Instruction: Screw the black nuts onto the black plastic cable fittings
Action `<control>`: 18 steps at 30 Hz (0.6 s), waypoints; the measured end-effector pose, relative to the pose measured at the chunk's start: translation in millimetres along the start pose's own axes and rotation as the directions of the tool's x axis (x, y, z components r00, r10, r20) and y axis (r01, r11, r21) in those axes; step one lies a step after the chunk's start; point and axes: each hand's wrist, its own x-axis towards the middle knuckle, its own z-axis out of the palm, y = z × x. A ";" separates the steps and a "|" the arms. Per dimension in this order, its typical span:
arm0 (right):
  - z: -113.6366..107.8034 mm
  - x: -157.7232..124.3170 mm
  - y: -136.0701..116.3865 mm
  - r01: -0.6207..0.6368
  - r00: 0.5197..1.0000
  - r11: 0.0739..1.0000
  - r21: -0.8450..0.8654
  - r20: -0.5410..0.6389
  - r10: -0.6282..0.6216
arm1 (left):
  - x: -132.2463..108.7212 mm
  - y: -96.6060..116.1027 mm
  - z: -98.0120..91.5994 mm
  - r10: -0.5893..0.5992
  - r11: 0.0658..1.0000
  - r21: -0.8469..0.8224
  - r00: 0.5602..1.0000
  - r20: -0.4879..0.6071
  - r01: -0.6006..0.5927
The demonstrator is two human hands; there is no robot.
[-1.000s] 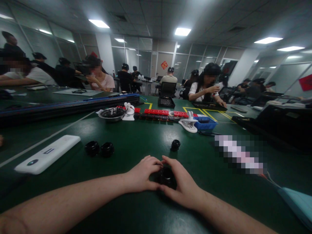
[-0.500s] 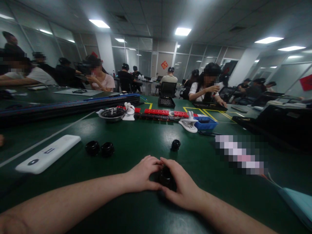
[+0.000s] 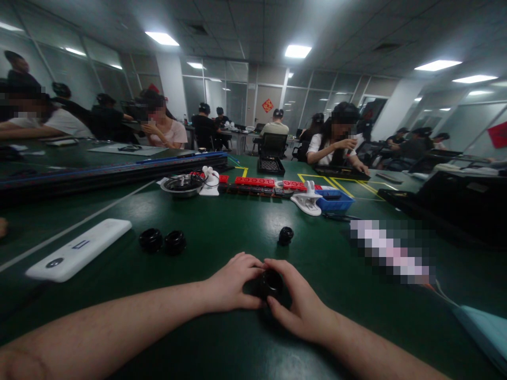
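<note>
Between my two hands, low in the middle of the view, is a glossy black cylindrical part point(image 3: 272, 282) with a round top. My left hand point(image 3: 236, 281) curls its fingers and thumb about the left side of it. From the right, my right hand point(image 3: 301, 301) wraps thumb and fingers round the same part. Its lower portion is dark and partly covered by my fingers. A smaller black ribbed part point(image 3: 285, 236) lies just beyond my hands. Two more black round parts, the left one point(image 3: 150, 240) and the right one point(image 3: 175, 241), sit side by side farther left.
A white power bank-like device point(image 3: 81, 250) lies on the green table point(image 3: 222, 232) at left. Farther back are a metal bowl point(image 3: 182, 186), red blocks point(image 3: 254, 182), a white clip point(image 3: 308, 200) and a blue bin point(image 3: 336, 200). Several people sit around.
My right hand has shifted slightly right, its thumb a little higher. More of the black cylindrical part's round top now shows. My left hand stays almost still.
</note>
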 end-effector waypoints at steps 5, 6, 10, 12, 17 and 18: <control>1.1 1.1 1.3 -0.030 0.999 0.997 -0.074 0.012 0.031 | -1.1 -2.0 1.3 -0.015 1.000 -0.001 1.000 0.011 0.015; 1.7 1.2 1.9 -0.058 0.998 0.995 -0.083 0.011 0.059 | -1.2 -2.2 1.4 -0.012 1.000 -0.001 1.000 0.010 0.012; 3.1 0.9 2.8 -0.119 0.993 0.991 -0.064 0.006 0.120 | -0.7 -1.5 1.1 -0.008 1.000 -0.005 1.000 0.011 0.008; 2.7 0.6 2.2 -0.078 0.997 0.996 -0.033 -0.020 0.077 | -0.1 -0.7 0.8 -0.013 1.000 -0.006 1.000 0.007 0.013; -0.3 1.3 -1.1 0.000 1.000 1.000 0.005 -0.004 0.000 | 0.3 0.5 0.0 -0.018 1.000 -0.002 1.000 0.003 0.018; -0.7 1.7 -1.5 0.006 1.000 1.000 0.003 0.015 -0.006 | 0.1 0.5 -0.1 -0.017 1.000 -0.005 1.000 0.005 0.017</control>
